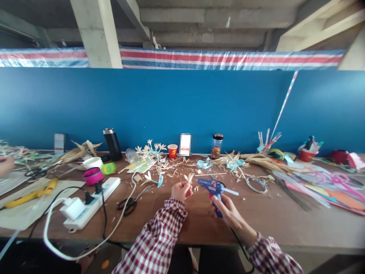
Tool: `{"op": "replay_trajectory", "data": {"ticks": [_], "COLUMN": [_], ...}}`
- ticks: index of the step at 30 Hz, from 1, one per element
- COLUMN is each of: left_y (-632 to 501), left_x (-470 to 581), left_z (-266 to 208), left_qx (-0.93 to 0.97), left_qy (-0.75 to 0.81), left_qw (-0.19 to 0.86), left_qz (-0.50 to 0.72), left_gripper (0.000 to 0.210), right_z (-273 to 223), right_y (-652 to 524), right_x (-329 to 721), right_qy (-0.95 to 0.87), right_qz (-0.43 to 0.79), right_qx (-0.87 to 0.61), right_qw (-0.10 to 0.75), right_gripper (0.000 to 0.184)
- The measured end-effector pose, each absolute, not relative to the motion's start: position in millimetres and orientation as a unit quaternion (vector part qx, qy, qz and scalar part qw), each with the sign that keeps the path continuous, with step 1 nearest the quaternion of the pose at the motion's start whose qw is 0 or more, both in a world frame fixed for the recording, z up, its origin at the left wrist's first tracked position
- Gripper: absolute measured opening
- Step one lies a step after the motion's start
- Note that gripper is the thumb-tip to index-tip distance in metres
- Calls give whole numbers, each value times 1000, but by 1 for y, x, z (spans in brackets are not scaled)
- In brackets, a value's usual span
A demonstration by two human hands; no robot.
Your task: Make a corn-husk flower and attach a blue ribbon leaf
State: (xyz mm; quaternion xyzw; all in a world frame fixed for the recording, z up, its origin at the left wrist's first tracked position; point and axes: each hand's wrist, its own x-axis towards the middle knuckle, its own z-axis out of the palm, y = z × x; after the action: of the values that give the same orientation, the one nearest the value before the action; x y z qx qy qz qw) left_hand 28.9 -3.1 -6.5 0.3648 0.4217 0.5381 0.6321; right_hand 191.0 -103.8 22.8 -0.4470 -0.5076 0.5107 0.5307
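My left hand [181, 190] is closed in a pinch on a small pale flower [188, 178] that looks made of dried husk. Its petals stick up above my fingertips. My right hand [226, 209] grips a blue hot glue gun [212, 186] by its handle, and a clear glue stick [231, 191] pokes out of the rear. The gun's nozzle points left at the flower, a short gap away. Just left of my left hand lies a husk flower with a light-blue stem [159, 180]. Black-handled scissors [129, 205] rest farther left.
A white power strip [95, 203] with cables stands at left, near a yellow glue gun [34, 195]. Along the back are a black flask [112, 144], a red cup [172, 151] and a jar [217, 146]. Husk scraps litter the table. Another person's hand [6, 166] shows at far left.
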Motion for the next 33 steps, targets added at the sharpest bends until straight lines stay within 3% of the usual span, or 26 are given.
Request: {"op": "replay_trajectory", "data": {"ticks": [10,19,33], "left_y": [-5,-5,-5], "left_x": [30,30,30], "left_z": [-5,-7,-8], "left_qx": [375,389,393], "left_qy": [443,445,441], "left_qw": [618,609,605], "left_qz": [530,529,533], "left_gripper": [13,13,12], "right_z": [7,11,4], "right_y": [-91,-92,-91], "right_x": [186,187,189], "right_qy": [-571,-612,-622], "right_qz": [456,371,358], "right_qx": [-456,-490,-502], "right_qw": [509,499,482], "right_gripper": [44,35,32]}}
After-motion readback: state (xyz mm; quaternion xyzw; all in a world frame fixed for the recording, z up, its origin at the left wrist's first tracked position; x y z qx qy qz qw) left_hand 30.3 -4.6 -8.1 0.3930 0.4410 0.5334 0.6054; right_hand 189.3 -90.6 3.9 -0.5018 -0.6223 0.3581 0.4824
